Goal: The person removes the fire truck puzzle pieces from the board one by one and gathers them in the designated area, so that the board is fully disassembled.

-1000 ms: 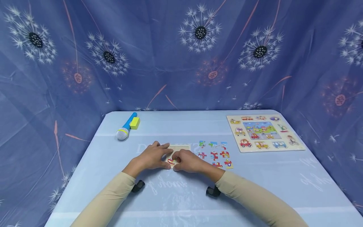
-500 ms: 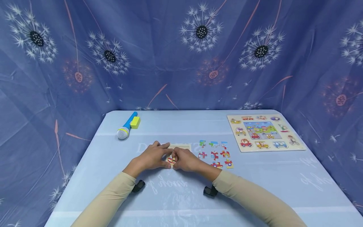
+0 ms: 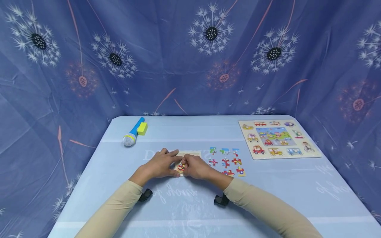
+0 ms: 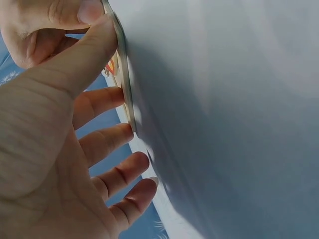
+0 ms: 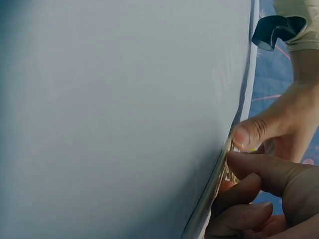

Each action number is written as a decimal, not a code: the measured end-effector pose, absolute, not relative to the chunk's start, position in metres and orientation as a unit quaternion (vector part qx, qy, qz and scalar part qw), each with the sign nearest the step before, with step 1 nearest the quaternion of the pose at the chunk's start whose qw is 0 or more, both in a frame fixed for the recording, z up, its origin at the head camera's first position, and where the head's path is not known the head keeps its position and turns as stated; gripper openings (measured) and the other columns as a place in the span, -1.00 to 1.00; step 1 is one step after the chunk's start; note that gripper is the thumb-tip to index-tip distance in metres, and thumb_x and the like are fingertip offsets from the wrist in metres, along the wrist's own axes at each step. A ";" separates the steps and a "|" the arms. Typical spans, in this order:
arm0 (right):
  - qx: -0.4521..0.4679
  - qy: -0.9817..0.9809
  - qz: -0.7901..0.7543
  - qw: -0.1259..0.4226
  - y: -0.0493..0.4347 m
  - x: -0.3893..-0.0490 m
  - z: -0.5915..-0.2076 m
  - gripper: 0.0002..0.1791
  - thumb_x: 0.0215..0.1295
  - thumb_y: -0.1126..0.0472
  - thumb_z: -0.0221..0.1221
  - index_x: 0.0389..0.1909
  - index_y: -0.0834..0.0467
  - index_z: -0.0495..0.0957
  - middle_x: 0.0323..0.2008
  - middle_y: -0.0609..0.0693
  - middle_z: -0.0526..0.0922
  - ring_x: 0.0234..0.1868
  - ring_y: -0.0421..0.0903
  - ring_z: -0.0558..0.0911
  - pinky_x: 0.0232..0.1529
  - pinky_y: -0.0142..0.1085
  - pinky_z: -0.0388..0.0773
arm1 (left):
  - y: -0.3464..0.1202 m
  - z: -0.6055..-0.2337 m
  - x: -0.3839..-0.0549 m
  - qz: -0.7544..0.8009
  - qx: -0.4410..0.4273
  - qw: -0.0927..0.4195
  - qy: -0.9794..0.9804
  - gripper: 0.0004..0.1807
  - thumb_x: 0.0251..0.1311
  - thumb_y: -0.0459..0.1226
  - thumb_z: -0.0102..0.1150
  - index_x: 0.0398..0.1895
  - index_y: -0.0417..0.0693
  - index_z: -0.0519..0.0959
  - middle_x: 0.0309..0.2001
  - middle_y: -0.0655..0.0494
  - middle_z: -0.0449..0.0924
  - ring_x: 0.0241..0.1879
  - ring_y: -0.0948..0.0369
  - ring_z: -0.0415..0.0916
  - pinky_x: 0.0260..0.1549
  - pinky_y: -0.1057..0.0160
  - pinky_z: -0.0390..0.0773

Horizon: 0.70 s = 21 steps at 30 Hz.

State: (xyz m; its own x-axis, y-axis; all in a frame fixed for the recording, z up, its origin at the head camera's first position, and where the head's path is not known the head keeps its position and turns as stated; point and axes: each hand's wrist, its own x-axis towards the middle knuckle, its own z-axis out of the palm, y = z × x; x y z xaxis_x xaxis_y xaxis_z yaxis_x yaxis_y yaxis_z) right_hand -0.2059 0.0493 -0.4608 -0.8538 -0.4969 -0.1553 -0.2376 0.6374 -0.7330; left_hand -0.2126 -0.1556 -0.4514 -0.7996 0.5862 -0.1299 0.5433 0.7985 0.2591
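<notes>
A small pale wooden puzzle board lies on the table between both hands, partly hidden by them. A red and yellow puzzle piece sits on its near left part. My left hand steadies the board's left side with fingers spread; in the left wrist view its thumb is at the edge and two fingertips touch further along. My right hand has its fingers curled in and pinches at the piece between thumb and forefinger, close to the left thumb. In the right wrist view my right thumb presses at the board's edge.
Several loose jigsaw pieces lie in rows right of the board. A larger vehicle puzzle board is at the back right. A blue toy microphone and a yellow block lie at the back left. A dandelion-patterned curtain surrounds the table.
My right hand's fingers have drawn in and shifted slightly at the piece on the board. The left hand stays in place, and the loose pieces have not moved.
</notes>
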 end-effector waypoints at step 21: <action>-0.111 0.907 -0.374 0.157 0.161 -0.191 -0.454 -0.68 0.03 0.43 0.44 -0.23 0.13 0.57 -0.50 -0.05 0.46 -0.48 -0.15 0.40 -0.42 -0.32 0.32 | -0.150 -0.447 -0.212 0.065 0.288 0.122 0.948 -0.12 0.10 0.23 0.40 0.47 0.11 0.44 0.55 -0.01 0.22 0.20 -0.02 0.32 0.13 -0.10 0.35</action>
State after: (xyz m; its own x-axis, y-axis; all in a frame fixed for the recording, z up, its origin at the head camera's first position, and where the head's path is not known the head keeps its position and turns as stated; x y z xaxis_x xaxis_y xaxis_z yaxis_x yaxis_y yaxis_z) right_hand -0.1906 0.1612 -0.4536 -0.9256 -0.3196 -0.2025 -0.0842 0.6959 -0.7132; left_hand -0.2115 -0.1502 -0.4469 -0.8041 0.5618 -0.1943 0.5300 0.8256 0.1936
